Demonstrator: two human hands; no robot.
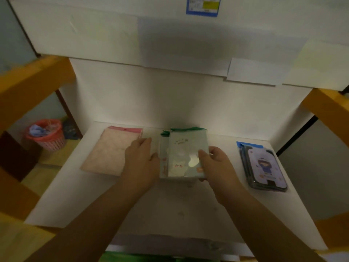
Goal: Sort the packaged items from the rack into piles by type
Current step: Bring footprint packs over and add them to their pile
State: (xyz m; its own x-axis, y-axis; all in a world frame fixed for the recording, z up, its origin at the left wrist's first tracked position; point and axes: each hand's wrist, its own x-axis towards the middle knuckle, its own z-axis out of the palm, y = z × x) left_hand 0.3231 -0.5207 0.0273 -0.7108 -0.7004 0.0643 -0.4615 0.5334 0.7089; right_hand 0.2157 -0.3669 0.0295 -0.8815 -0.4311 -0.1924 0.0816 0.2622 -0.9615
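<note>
Three piles of packaged items lie on the white shelf. A pink pile sits at the left. In the middle is a green-topped pile with a pale cartoon print. A blue-topped pile showing a cartoon figure lies at the right. My left hand rests flat against the left edge of the green pile, partly over the pink pile's right side. My right hand grips the green pile's right edge, thumb on top.
Orange rack beams cross at upper left and right. White boards line the back, with a blue-bordered label at the top. A red waste basket stands on the floor at the left. Something green shows at the bottom edge.
</note>
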